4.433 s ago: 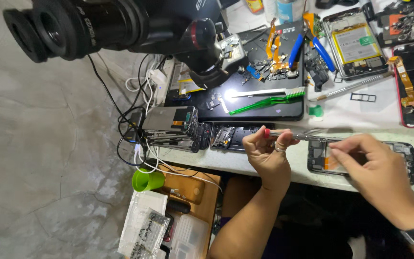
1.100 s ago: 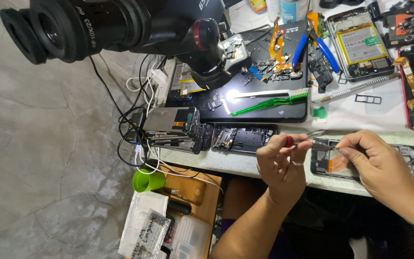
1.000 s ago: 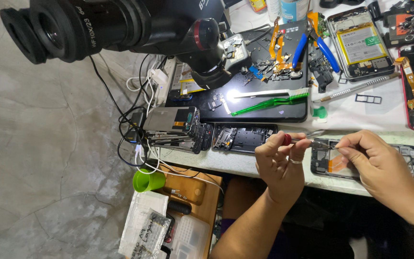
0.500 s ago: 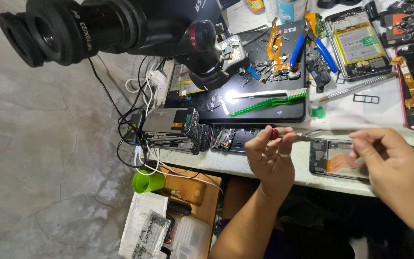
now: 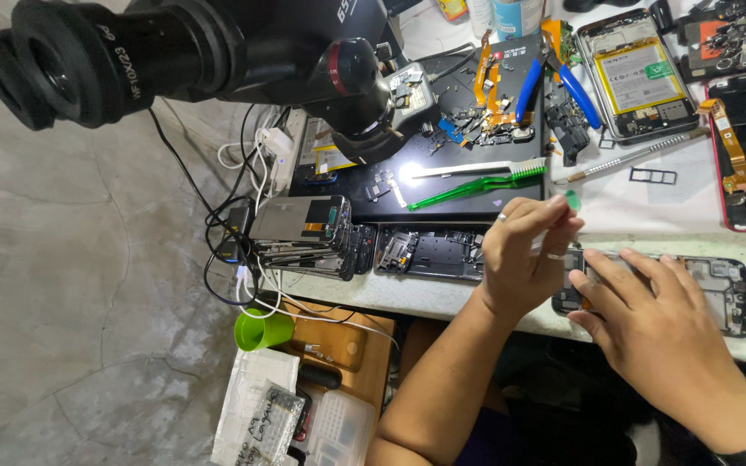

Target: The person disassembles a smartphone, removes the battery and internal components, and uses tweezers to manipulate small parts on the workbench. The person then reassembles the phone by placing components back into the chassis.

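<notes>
My left hand [image 5: 520, 263], with a ring on one finger, is pinched shut on a thin small tool whose pale tip pokes out by the knuckles. It hovers at the left end of an opened black phone [image 5: 723, 285] lying near the bench's front edge. My right hand [image 5: 649, 332] lies flat on that phone with its fingers spread, pressing it down and hiding its middle. A small green cap [image 5: 572, 200] sits on the bench just beyond my left fingertips.
A black microscope [image 5: 174, 52] looms at upper left over a black mat [image 5: 442, 194] holding a green brush [image 5: 468, 183] and loose parts. Stacked phone frames [image 5: 304, 237], another open phone [image 5: 429, 253], blue pliers [image 5: 563, 78] and a battery-side phone [image 5: 636, 73] surround them. A green cup [image 5: 261, 330] hangs below.
My right hand has come down from a pinching pose and now lies flat on the opened phone. My left hand stays pinched, and its tool's red end is no longer visible.
</notes>
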